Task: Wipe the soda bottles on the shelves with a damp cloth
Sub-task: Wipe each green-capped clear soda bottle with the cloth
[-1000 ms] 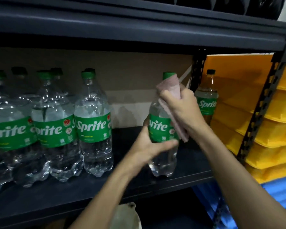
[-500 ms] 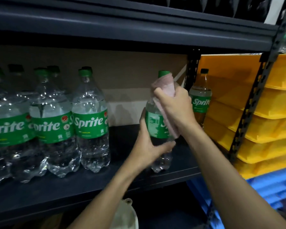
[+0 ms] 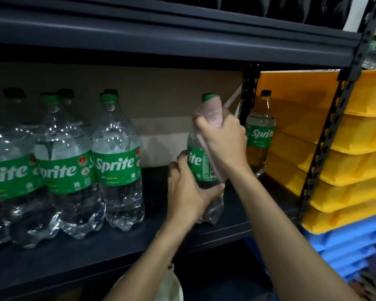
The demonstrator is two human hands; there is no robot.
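A clear Sprite bottle [image 3: 199,168] with a green cap stands upright on the dark shelf [image 3: 156,237]. My left hand [image 3: 188,192] grips its lower body. My right hand [image 3: 223,140] holds a pink cloth [image 3: 210,112] wrapped round the bottle's neck and shoulder, with a strip of cloth hanging down the label side. Several more Sprite bottles [image 3: 117,161] stand in a cluster on the left of the shelf. One smaller Sprite bottle [image 3: 261,131] stands at the far right, behind my right hand.
A shelf board [image 3: 161,33] hangs low above the bottles. Black perforated uprights [image 3: 326,135] frame the right side. Stacked yellow trays [image 3: 356,153] and blue trays [image 3: 345,250] sit beyond them. A pale container [image 3: 169,290] shows below my left forearm.
The bottle has turned in my left hand, so less of the label's name faces me. My right hand with the cloth has stayed at the neck.
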